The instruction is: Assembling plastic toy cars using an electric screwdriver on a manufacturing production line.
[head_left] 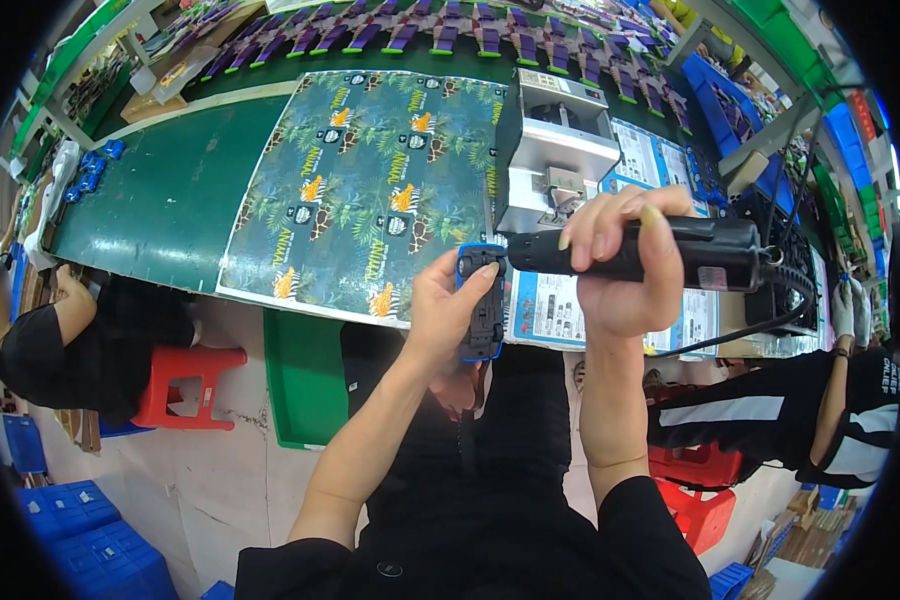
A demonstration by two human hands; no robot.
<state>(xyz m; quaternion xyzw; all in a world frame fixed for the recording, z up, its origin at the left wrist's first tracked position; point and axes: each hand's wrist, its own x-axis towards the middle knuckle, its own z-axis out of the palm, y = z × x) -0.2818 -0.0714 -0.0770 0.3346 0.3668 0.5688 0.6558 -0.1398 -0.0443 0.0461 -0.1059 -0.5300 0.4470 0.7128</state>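
My left hand point(438, 308) grips a small black plastic piece with blue edges point(485, 325), which looks like the underside of a toy car. It is held upright over the near edge of the bench, thumb pressed on its face. In my right hand point(618, 290) is a black electric screwdriver point(715, 252), lying nearly level with its front end pointing left. That end is right at the top of the black piece; whether the bit touches it I cannot tell. A grey metal screw feeder point(558, 150) stands just beyond my hands.
A patterned printed sheet point(355, 190) covers the bench's middle. Blue pieces point(90, 175) lie at the far left. Purple-and-green items point(400, 38) line the back. The screwdriver's cable point(770, 335) loops at right. Co-workers sit on both sides; a red stool point(185, 385) is at left.
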